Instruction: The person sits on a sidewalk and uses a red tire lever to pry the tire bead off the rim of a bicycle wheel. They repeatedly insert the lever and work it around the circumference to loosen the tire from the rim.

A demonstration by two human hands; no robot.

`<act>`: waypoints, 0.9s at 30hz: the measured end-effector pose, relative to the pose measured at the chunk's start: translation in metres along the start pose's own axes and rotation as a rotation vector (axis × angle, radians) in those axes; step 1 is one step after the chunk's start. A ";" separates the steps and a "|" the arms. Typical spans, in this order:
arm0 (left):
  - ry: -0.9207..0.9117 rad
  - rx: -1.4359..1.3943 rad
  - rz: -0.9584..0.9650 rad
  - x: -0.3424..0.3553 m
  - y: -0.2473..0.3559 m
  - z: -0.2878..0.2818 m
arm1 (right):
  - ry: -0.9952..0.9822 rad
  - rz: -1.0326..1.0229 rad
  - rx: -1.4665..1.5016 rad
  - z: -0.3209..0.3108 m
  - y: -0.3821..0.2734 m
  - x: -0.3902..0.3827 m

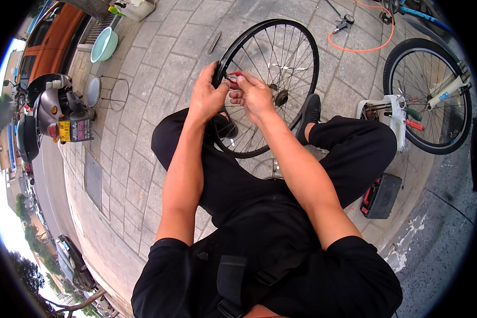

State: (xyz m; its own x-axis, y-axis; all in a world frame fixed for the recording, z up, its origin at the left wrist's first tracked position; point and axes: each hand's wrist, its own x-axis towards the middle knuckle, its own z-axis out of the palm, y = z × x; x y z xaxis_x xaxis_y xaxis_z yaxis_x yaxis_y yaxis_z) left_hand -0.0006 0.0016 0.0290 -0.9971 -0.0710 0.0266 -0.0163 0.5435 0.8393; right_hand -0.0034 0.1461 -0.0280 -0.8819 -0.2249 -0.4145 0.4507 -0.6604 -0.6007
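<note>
Black rubber tyre point(315, 61) rings the bicycle wheel point(274, 87), which rests on the grey paving point(159, 61) in front of the person, beside the right shoe point(311, 112). From the head camera it shows as a leaning oval, its long axis running from near left to far right, with the sprocket point(281, 97) side of the hub facing up. The left hand point(206, 98) has its grip closed round the left stretch of tyre; the right hand's point(255, 98) grip is narrow, pinching a curved red item point(234, 74) whose kind I cannot tell. On the right, a white tray point(397, 122) holds tools, with a green handle point(413, 114) and a red handle point(414, 125) at its right edge. Nearer, a dark case point(388, 196) contains red pieces point(372, 195). Far left is a mint-green basin point(111, 47), contents unclear.
</note>
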 end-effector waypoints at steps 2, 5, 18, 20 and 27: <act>0.000 0.002 0.009 0.000 0.003 0.001 | -0.033 0.029 0.048 -0.003 0.000 -0.002; 0.022 0.125 0.042 -0.003 0.007 0.005 | -0.082 0.056 -0.007 -0.008 -0.007 -0.003; 0.132 0.136 0.133 -0.012 0.016 0.013 | -0.126 0.193 0.098 -0.005 -0.016 -0.001; 0.122 0.129 0.130 -0.012 0.015 0.021 | -0.043 0.185 0.132 -0.018 -0.015 0.013; 0.034 0.140 0.141 -0.022 0.017 0.010 | 0.079 0.404 -0.065 -0.010 -0.039 0.035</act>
State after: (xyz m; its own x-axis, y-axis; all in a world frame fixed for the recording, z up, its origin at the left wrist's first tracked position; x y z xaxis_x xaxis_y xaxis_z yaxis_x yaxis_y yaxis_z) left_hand 0.0201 0.0204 0.0373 -0.9871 -0.0131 0.1593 0.1110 0.6610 0.7422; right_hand -0.0504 0.1714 -0.0261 -0.6203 -0.3987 -0.6754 0.7681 -0.4832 -0.4202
